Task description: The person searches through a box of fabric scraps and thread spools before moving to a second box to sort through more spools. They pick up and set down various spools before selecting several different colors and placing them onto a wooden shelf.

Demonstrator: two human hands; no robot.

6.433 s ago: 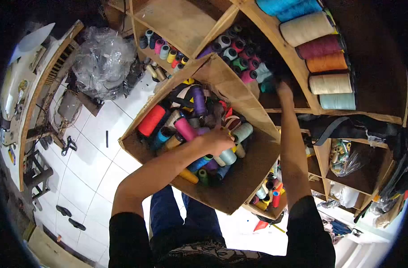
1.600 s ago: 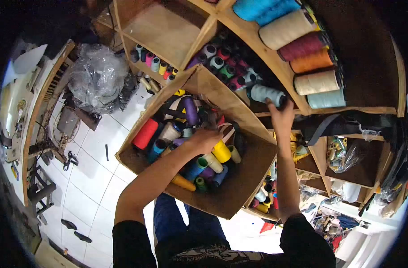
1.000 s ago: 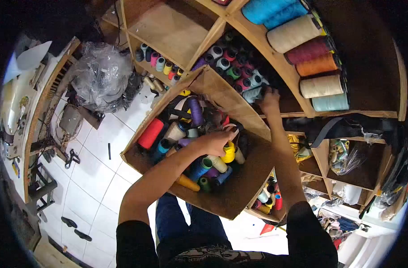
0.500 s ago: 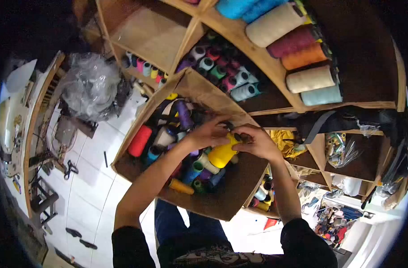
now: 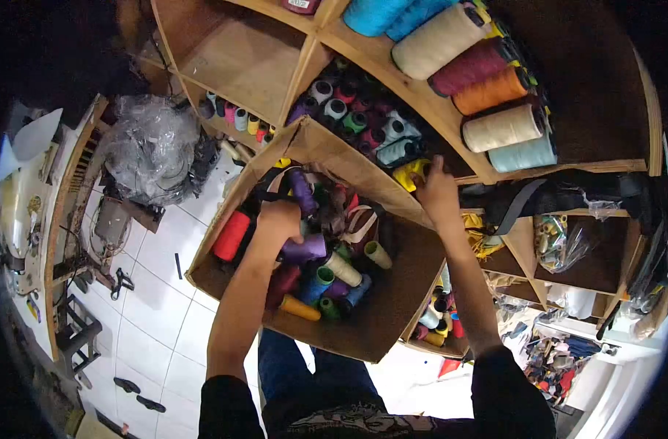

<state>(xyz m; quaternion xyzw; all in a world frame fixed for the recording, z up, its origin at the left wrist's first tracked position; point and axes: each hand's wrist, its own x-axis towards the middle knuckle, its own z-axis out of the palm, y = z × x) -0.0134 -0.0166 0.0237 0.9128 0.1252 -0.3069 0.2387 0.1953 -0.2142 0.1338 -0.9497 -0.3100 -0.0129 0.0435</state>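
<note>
A cardboard box point(image 5: 400, 311) of coloured thread spools lies open before me. Inside it, my left hand point(image 5: 278, 222) has its fingers curled down among the spools, next to a purple spool point(image 5: 305, 249); what it grips, if anything, is hidden. A red spool point(image 5: 231, 235) stands to its left, a cream spool point(image 5: 343, 269) to its right. Beyond the box's right edge, my right hand point(image 5: 438, 192) holds a yellow spool point(image 5: 409, 175) at the shelf compartment, beside a pale teal spool point(image 5: 398, 151).
A wooden shelf point(image 5: 488, 170) with large thread cones point(image 5: 502, 128) rises at the upper right. Plastic bags point(image 5: 149, 143) lie at the left, near a sewing machine point(image 5: 16, 212). Black sandals point(image 5: 151, 404) lie on the tiled floor point(image 5: 147, 322).
My right hand has carried the yellow spool out of the box, up and right to the shelf. My left hand has left that spool and moved left among the others.
</note>
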